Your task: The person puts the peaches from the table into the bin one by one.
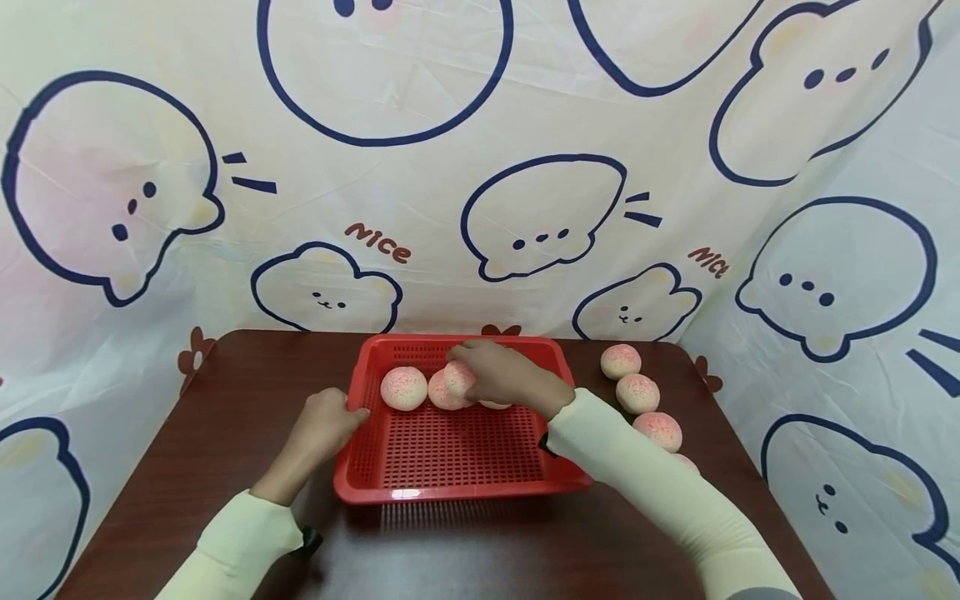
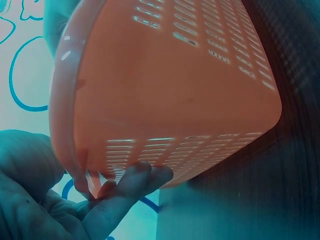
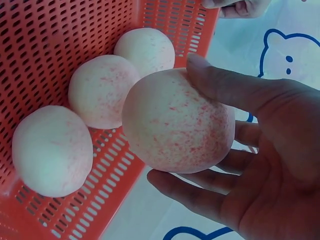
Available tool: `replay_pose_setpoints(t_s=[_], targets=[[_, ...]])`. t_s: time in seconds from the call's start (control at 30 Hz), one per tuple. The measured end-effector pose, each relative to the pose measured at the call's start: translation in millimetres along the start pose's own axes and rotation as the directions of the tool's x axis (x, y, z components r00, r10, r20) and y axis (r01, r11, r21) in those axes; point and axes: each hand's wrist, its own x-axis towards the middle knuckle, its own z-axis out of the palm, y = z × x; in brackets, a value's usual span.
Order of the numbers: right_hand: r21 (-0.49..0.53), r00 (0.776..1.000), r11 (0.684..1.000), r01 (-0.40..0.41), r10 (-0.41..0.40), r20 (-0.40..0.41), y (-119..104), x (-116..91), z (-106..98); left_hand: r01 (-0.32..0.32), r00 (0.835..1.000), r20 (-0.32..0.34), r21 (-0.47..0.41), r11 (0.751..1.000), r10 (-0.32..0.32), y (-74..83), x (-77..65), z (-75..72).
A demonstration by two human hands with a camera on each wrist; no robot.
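A red perforated plastic basket (image 1: 457, 489) stands on the dark table. My left hand (image 1: 327, 423) grips its left rim, with the thumb over the edge and fingers against the outer wall (image 2: 175, 100). Over the back of the basket, my right hand (image 1: 501, 373) holds a pale, pink-speckled peach (image 3: 177, 122) between thumb and fingers. Three similar peaches lie in a row along the basket's back side: a left one (image 1: 403, 389), a middle one (image 3: 102, 91), and a right one (image 3: 52, 150) mostly covered by my right hand in the head view.
More peaches, among them a rear one (image 1: 620, 361) and a nearer one (image 1: 658, 431), line the right side of the dark wooden table (image 1: 225, 392). My right sleeve (image 1: 637, 467) partly covers the nearest. A cloth (image 1: 420, 192) printed with cartoon animals hangs behind and beside the table.
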Motion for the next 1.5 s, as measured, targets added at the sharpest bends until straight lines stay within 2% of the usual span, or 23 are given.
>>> replay_pose_setpoints(t_s=[0.17, 0.43, 0.73, 0.97, 1.5], targets=[[0.023, 1.0, 0.999, -0.022, 0.022, 0.02, -6, 2, 1, 0.005, 1.0, 0.007, -0.001, 1.0, -0.005, 1.0, -0.1, 0.1], [0.04, 1.0, 0.999, 0.014, -0.015, 0.023, -16, 11, 10, 0.005, 1.0, 0.003, -0.01, 1.0, -0.005, 0.9, 0.1, 0.7], [-0.054, 0.997, 0.997, 0.058, -0.055, 0.054, -29, 21, 29, 0.009, 1.0, 0.005, -0.022, 1.0, -0.009, -0.3, -0.7, 1.1], [-0.119, 0.994, 0.988, 0.101, -0.095, 0.051, -36, 26, 34, 0.019, 1.0, 0.005, -0.013, 1.0, -0.019, -0.3, -0.5, 1.0], [-0.144, 0.986, 0.977, 0.155, -0.144, 0.085, -45, 34, 43, 0.006, 1.0, 0.01, -0.029, 1.0, -0.006, -1.8, 0.4, 0.3]])
